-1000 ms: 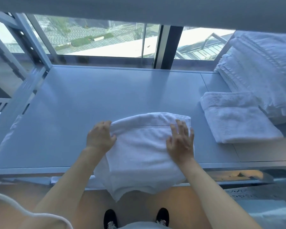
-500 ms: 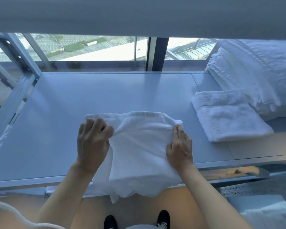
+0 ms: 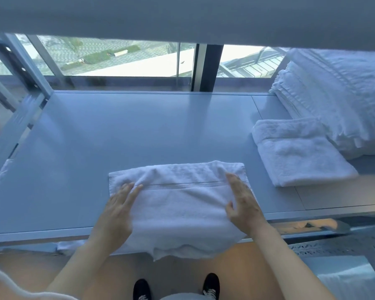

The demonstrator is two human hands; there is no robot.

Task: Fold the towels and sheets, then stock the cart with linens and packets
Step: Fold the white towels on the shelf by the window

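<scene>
With both hands, left (image 3: 117,204) and right (image 3: 244,204), laid flat and open on the towel (image 3: 178,204) overhanging the desk (image 3: 139,131) edge, I judged smoothing outward before the next fold wisest

A white towel (image 3: 182,204) lies on the near edge of a grey shelf (image 3: 139,131), folded, its near part hanging over the front lip. The left hand (image 3: 117,207) rests flat on the towel's left side, fingers straight and pointing away. The right hand (image 3: 243,202) lies flat on its right side, thumb spread toward the middle. To the right on the shelf sits a folded white towel (image 3: 299,152), and just beyond it at the far right a tall stack of white linens (image 3: 338,94). A window (image 3: 121,59) runs along the far side. Black shoes (image 3: 211,284) show below on the floor.
</scene>
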